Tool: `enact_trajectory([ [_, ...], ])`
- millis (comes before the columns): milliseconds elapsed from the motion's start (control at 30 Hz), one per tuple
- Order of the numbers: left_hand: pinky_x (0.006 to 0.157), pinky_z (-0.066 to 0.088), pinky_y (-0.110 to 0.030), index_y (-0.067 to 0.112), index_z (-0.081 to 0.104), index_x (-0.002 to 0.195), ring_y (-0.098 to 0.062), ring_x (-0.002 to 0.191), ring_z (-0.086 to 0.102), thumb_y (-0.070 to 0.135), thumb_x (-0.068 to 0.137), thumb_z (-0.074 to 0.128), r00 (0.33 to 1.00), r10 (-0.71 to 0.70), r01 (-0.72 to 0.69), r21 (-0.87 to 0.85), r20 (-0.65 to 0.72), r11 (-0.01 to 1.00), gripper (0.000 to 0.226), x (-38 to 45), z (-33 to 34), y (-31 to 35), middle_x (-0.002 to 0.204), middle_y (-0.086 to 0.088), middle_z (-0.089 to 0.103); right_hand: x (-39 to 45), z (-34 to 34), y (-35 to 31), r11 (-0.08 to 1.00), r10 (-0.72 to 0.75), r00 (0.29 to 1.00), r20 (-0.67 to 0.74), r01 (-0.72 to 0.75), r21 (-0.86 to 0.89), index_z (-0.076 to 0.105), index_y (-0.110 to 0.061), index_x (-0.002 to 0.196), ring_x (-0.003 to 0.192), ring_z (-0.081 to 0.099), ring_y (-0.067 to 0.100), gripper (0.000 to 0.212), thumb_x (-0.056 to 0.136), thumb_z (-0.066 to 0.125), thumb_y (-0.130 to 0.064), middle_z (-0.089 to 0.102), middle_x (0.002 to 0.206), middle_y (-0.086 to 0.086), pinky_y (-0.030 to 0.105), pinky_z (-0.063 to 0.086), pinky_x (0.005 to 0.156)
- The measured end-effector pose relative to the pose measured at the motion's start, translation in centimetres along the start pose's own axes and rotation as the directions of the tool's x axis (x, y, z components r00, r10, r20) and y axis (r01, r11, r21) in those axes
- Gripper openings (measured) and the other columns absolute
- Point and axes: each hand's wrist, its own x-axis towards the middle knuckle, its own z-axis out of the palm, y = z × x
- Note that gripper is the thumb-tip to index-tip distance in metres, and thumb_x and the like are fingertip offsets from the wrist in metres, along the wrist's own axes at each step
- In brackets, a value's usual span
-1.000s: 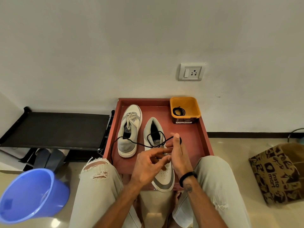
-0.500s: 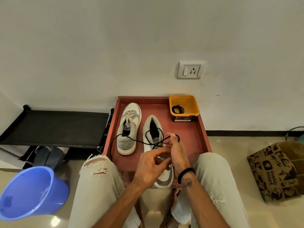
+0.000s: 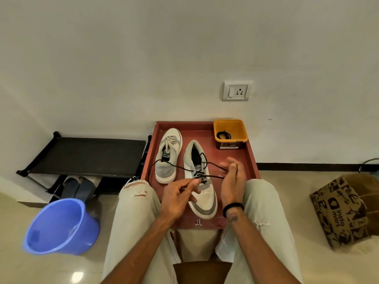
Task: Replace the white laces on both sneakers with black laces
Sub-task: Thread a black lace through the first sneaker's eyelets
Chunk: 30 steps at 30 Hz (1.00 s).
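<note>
We sat before a pale wall, a red tray (image 3: 251, 160) low in the centre of the frame; on it the near sneaker (image 3: 202, 181) lay half threaded with a black lace (image 3: 213, 165), just right of the second sneaker (image 3: 168, 154), which kept its white laces (image 3: 170, 141). Our left hand (image 3: 177, 198) pinched the lace at the eyelets; our right hand (image 3: 231, 181) held the other end in curled fingers. We judged the long tail trailing over the tray's left edge might snag, leaving uneven ends, and a slack crossing might twist or skip an eyelet. A spare black lace (image 3: 223, 135) waited in the yellow tub (image 3: 242, 128) at upper right of the tray; a blue bucket (image 3: 61, 226) stood at lower left.
</note>
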Motion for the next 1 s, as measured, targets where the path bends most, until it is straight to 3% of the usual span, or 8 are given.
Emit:
enact_trajectory([
  [100,0.063,0.063,-0.039,0.017,0.076,0.108,-0.026,0.063,0.073,0.038,0.102,0.057,0.989,-0.054,0.042,-0.085,-0.139,0.995,0.029,-0.3,-1.1,-1.0,0.082,-0.002,0.077,-0.7,-0.8,0.3,0.969,-0.139,0.990,0.032,0.143,-0.202,0.065,-0.021,0.109,0.091,0.067,0.013,0.026,0.103,0.042,-0.010,0.071,0.092,-0.005,0.041,0.059,0.082],
  [233,0.060,0.060,-0.031,0.018,0.070,0.109,-0.018,0.067,0.072,0.042,0.105,0.049,0.982,-0.026,0.028,0.011,-0.187,1.000,0.032,-0.3,-0.8,-1.3,0.081,0.001,0.074,-2.9,-1.2,0.8,0.700,-0.501,0.807,0.313,0.590,-0.402,0.065,-0.019,0.113,0.108,0.050,0.011,0.021,0.098,0.051,-0.014,0.064,0.113,-0.004,0.024,0.042,0.096],
  [333,0.072,0.057,-0.025,0.024,0.063,0.120,-0.007,0.080,0.069,0.027,0.110,0.045,0.981,0.194,-0.183,0.278,-0.010,0.943,0.021,-0.6,0.1,-1.6,0.093,0.011,0.071,-3.8,-0.6,2.2,0.585,-0.469,0.652,0.596,0.735,-0.344,0.061,-0.013,0.132,0.124,0.052,0.014,0.032,0.101,0.051,-0.014,0.061,0.132,0.002,0.021,0.037,0.111],
  [400,0.072,0.054,-0.025,0.026,0.060,0.119,-0.004,0.083,0.067,0.024,0.110,0.044,0.968,0.249,-0.242,0.342,0.024,0.908,0.019,-0.7,0.5,-2.1,0.095,0.014,0.069,-4.0,-0.3,3.1,0.578,-0.368,0.619,0.694,0.737,-0.351,0.055,-0.016,0.141,0.128,0.054,0.014,0.038,0.105,0.044,-0.019,0.060,0.138,0.001,0.030,0.043,0.112],
  [567,0.066,0.054,-0.031,0.022,0.064,0.108,-0.007,0.072,0.066,0.029,0.110,0.044,0.967,0.227,-0.177,0.337,-0.116,0.925,0.021,0.5,0.1,-3.3,0.082,0.011,0.068,-2.8,-0.7,3.1,0.662,-0.329,0.707,0.626,0.645,-0.381,0.072,-0.018,0.115,0.093,0.065,0.010,0.020,0.103,0.058,-0.024,0.073,0.104,-0.004,0.027,0.053,0.085],
  [733,0.068,0.058,-0.026,0.026,0.063,0.124,-0.001,0.074,0.067,0.053,0.097,0.061,0.991,0.079,-0.037,0.348,-0.106,0.937,0.039,1.2,0.8,-4.5,0.087,0.014,0.069,-1.4,0.1,3.8,0.761,-0.299,0.840,0.453,0.496,-0.418,0.071,-0.020,0.110,0.088,0.057,-0.002,0.013,0.100,0.062,-0.023,0.066,0.101,-0.010,0.009,0.043,0.083],
  [867,0.096,0.051,-0.041,0.032,0.034,0.151,-0.023,0.123,0.055,0.077,0.076,0.067,0.984,-0.171,0.176,0.411,-0.048,0.894,0.093,1.9,2.6,-5.4,0.139,-0.003,0.049,0.0,0.1,3.8,0.844,-0.222,0.904,0.365,0.366,-0.392,0.071,-0.018,0.123,0.097,0.066,0.001,0.028,0.101,0.055,-0.011,0.074,0.105,-0.007,0.018,0.052,0.090],
  [1000,0.108,0.043,-0.048,0.025,0.016,0.161,-0.035,0.141,0.041,0.072,0.070,0.076,0.965,-0.255,0.254,0.398,-0.051,0.882,0.118,2.7,3.6,-6.0,0.154,-0.017,0.038,0.3,-0.2,4.1,0.849,-0.215,0.908,0.358,0.355,-0.390,0.074,-0.018,0.120,0.098,0.067,0.002,0.028,0.098,0.058,-0.008,0.075,0.104,-0.008,0.025,0.055,0.092],
])
